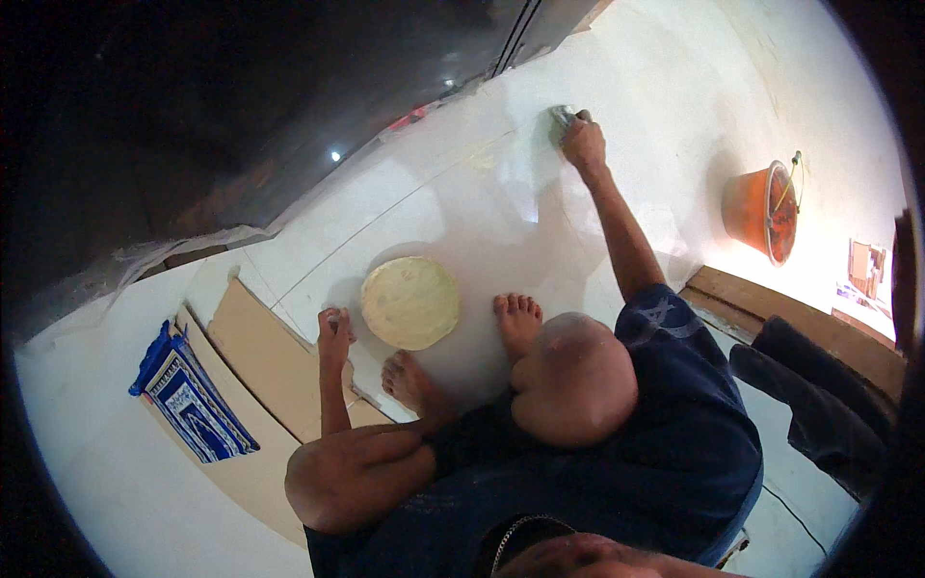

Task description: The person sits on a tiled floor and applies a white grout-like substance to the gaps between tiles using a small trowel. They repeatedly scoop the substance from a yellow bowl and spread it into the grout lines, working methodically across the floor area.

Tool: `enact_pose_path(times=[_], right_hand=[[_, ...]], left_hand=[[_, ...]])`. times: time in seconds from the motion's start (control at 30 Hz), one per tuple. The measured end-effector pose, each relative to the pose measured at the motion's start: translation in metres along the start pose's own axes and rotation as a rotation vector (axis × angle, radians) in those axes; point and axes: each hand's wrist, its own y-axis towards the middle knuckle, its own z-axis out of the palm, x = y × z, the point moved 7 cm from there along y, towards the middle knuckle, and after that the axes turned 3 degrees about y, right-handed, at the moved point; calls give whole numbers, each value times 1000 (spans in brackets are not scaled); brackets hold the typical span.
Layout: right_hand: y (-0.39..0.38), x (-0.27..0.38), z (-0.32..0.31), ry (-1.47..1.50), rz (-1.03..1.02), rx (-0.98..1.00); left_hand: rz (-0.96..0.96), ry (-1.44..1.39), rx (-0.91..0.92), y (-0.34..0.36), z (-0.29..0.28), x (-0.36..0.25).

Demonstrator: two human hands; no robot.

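Note:
My right hand (584, 146) reaches far forward, closed on a small pale grey piece (563, 118) that looks like a crumpled rag, pressed against the white tiled floor (385, 217). On the left, my left hand (334, 329) hangs low by the floor with its fingers curled. Whether anything is inside those fingers is hidden. Just right of that hand, in front of my bare feet, is a round, pale yellow thing (410, 302) with a smeared surface. I cannot tell whether it is a filled tub or a flat disc.
An orange bucket (750, 207) with a wire handle stands by the right wall. Tan boards (265, 347) lie at the left, bearing a blue patterned mat (200, 405). A large dark panel (241, 106) edged with clear plastic rises at the far left. Dark cloth (809, 385) hangs over wood at right.

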Motion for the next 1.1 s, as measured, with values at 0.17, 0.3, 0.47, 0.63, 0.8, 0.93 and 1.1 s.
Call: enact_pose_path(times=[0.17, 0.3, 0.47, 0.63, 0.8, 0.93, 1.1], right_hand=[[-35, 65, 4, 41, 3, 90], [-69, 129, 39, 197, -219, 60], [-126, 211, 61, 130, -464, 216], [-139, 240, 58, 168, -795, 47], [-149, 236, 69, 113, -1058, 88], [-132, 226, 55, 101, -996, 148], [-132, 222, 47, 46, -1072, 291]], left_hand=[[13, 61, 2, 5, -2, 8], [28, 44, -8, -3, -4, 4], [137, 14, 47, -4, 6, 1], [272, -55, 271, -38, 35, -38], [294, -31, 256, -37, 30, -32], [294, 16, 268, -40, 31, -44], [240, 3, 299, -36, 33, -39]])
